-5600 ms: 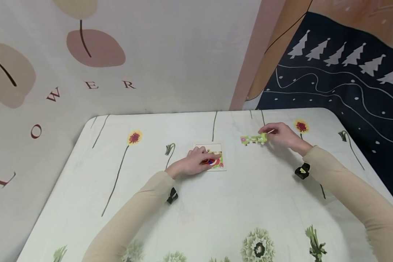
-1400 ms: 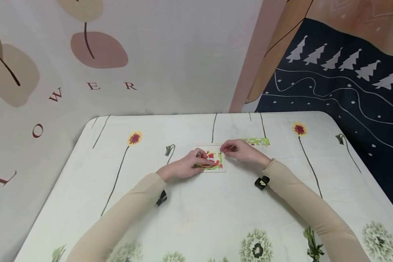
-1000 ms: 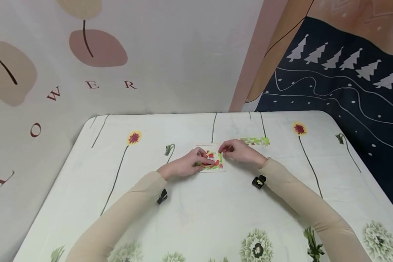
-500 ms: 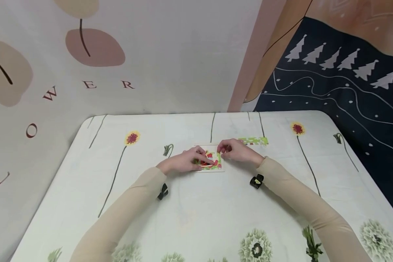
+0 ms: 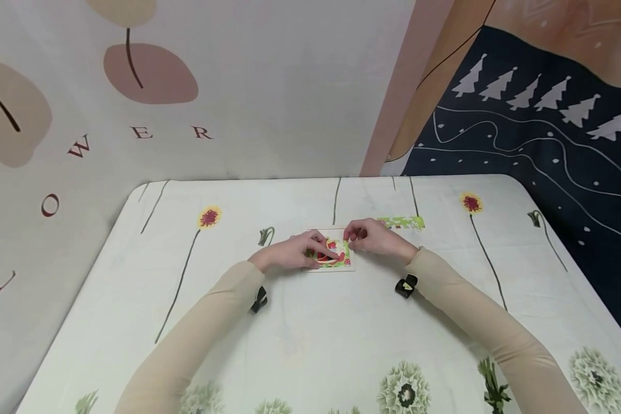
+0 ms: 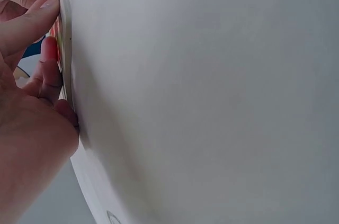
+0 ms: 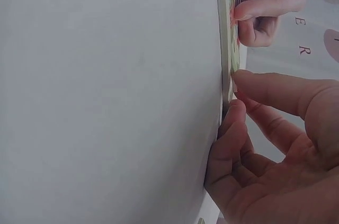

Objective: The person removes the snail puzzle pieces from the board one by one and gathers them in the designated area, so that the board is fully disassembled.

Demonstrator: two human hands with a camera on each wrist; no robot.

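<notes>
A small square jigsaw board (image 5: 352, 268) lies mid-table, its pieces forming a red, green and white picture. My left hand (image 5: 294, 252) rests over the board's left part, index finger stretched across the picture and the other fingers bent. At the upper right corner, the thumb and fingertips of my right hand (image 5: 376, 237) pinch a puzzle piece against the picture; the fingers hide most of it. In the right wrist view, the right thumb (image 7: 265, 86) lies right at the edge of the board (image 7: 224, 28). The left wrist view catches my left hand (image 6: 37, 118) on the board's side.
A row of loose green puzzle pieces (image 5: 405, 222) lies just behind my right hand. The white tablecloth (image 5: 321, 333) is printed with flowers and stems. Fabric with letters (image 5: 202, 133) hangs behind the table, with dark tree-patterned fabric (image 5: 543, 132) at the right.
My right hand has moved left from the loose pieces to the board's upper right corner with a puzzle piece. Over the last second both hands have barely shifted.
</notes>
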